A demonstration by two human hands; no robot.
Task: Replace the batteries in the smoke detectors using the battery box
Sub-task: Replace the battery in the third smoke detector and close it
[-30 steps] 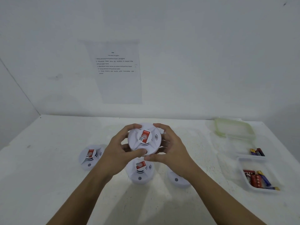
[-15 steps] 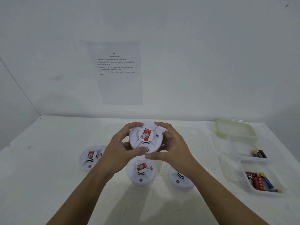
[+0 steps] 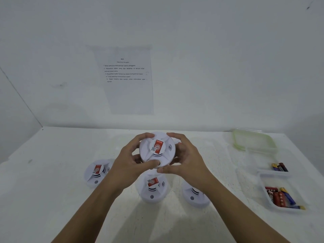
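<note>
behind, white table meets white wall.

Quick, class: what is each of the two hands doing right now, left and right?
Left hand: holding the raised smoke detector by its left edge.
Right hand: holding the same smoke detector by its right edge.

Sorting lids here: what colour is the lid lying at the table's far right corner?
The lid is pale translucent green, clearest in the head view.

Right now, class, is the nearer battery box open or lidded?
Open: the nearer battery box has no lid on it; its batteries show uncovered.
</note>
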